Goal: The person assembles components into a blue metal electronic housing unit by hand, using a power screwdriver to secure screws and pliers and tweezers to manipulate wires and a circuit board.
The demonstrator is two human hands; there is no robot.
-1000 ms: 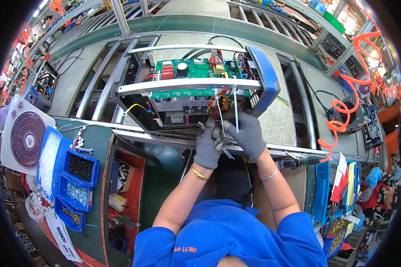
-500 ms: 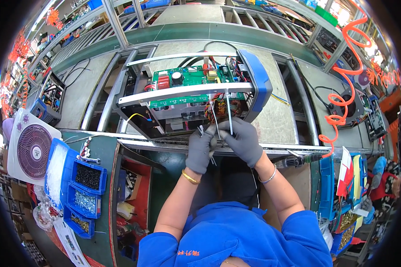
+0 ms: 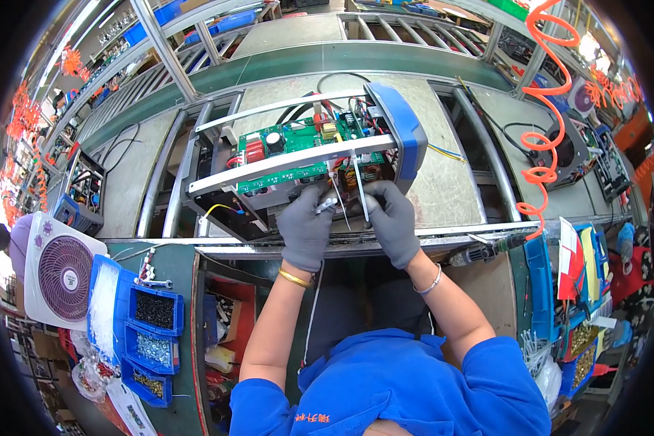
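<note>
The left hand (image 3: 303,227) closes its fingers on white strips (image 3: 326,206), the right hand's (image 3: 393,229) grip being unclear; cable ties (image 3: 361,190) at the open chassis's (image 3: 298,163) near right side seem best tightened without crushing the coloured wires (image 3: 349,177).

Spotting a short row of orange characters (image 3: 312,418) across the blue shirt (image 3: 429,381) and, over left, a small mark (image 3: 70,279) on the fan (image 3: 59,263) hub. Catching dark print on the white sheet (image 3: 128,410), lower left, too small to read!
</note>
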